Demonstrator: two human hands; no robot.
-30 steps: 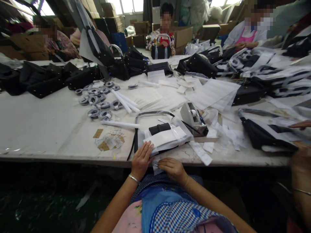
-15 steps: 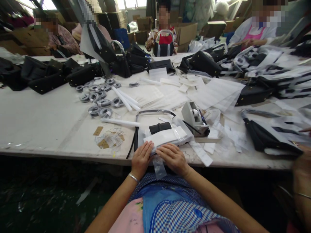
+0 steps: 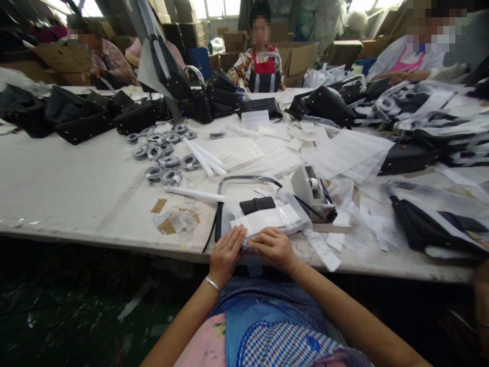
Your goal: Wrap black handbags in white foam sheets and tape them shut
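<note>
A black handbag (image 3: 218,223) lies at the table's near edge under a clear plastic wrap, its covered handle (image 3: 250,179) arching away from me. On it sit a folded white packing sheet (image 3: 273,219) and a small black strap piece (image 3: 257,204). My left hand (image 3: 228,250) is closed on the sheet's near left edge, fingers straight and pressed together. Beside it, my right hand (image 3: 275,250) pinches the same near edge with bent fingers. Both thumbs are mostly hidden. A clear plastic strip (image 3: 253,266) hangs below the table edge between my hands.
A grey tape dispenser (image 3: 311,191) stands right of the bag. Left lie small tags (image 3: 178,218) and wrapped coiled straps (image 3: 162,158). White sheets (image 3: 336,148) and black bags (image 3: 324,104) lie farther back. Several people work around the table; a handbag (image 3: 428,224) lies at right.
My right hand's fingers have bent more on the near edge, while my left hand stays beside them. The hanging plastic strip shows less. The whole view has shifted slightly.
</note>
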